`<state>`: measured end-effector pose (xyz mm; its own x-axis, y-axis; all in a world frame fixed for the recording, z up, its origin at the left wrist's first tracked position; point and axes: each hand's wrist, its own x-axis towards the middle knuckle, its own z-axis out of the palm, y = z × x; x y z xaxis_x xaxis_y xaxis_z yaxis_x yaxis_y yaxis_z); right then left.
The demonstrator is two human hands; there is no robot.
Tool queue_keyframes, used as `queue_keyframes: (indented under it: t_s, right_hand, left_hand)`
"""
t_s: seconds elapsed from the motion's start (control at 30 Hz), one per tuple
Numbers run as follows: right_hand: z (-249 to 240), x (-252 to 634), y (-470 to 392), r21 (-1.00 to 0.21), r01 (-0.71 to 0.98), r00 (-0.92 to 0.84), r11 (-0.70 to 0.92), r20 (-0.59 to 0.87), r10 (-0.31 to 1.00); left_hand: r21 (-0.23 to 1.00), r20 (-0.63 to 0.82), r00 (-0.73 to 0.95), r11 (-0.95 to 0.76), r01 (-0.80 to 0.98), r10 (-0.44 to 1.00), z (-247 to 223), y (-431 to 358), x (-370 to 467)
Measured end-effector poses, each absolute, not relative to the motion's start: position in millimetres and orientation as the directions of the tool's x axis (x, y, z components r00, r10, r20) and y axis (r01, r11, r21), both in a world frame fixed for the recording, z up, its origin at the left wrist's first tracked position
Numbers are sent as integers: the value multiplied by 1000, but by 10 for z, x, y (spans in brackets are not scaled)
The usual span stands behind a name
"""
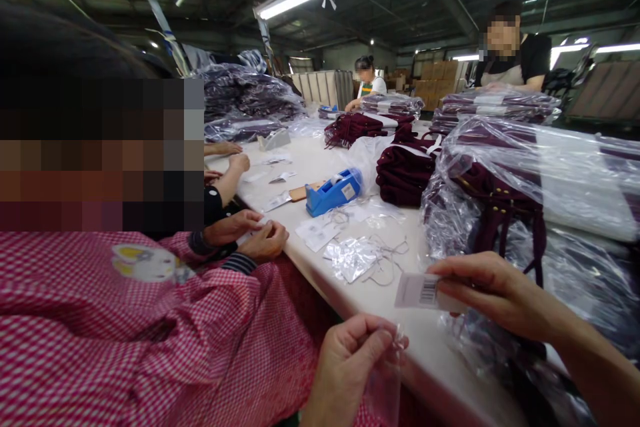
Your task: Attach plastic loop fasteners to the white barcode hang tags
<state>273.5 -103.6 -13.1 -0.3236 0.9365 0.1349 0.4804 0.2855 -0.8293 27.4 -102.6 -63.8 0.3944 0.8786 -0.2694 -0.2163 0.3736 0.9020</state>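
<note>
Low in the middle of the view, my left hand [350,360] pinches the top of a small clear plastic bag [387,387], which hangs down by the table edge. To its upper right, my right hand [493,287] holds a white tag with a barcode [417,290] between thumb and fingers, over the table. The tag and the bag are apart. Just beyond them on the white table [310,267] lie a shiny plastic packet [353,259], thin strings [387,257] and white tags [317,233].
A blue tape dispenser [334,192] stands mid-table. Folded maroon garments [406,173] and plastic-wrapped stacks [505,167] lie at the right. A person in a pink checked garment [200,347] sits close on the left, with hands [263,237] at the table edge. More people stand behind.
</note>
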Motion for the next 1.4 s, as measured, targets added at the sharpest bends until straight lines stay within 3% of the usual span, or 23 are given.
queue_keyframes:
  t_s: [0.13, 0.43, 0.8, 1.4]
  right_hand:
    - [-35, 2664, -1054, -736, 544, -394, 404, 201, 897]
    - [-2, 2600, -1084, -668, 568, -465, 481, 222, 857]
    - [-27, 2592, -1095, -617, 611, -485, 496, 203, 850]
    - [-89, 2647, -1115, -632, 625, -465, 459, 171, 869]
  left_hand:
    - [902, -274, 412, 381, -205, 869, -604, -1031, 261]
    - [862, -343, 412, 457, -218, 844, -650, -1013, 236]
    - [853, -287, 442, 437, -285, 850, -743, -1032, 271]
    - [811, -370, 392, 499, -305, 842, -613, -1109, 376]
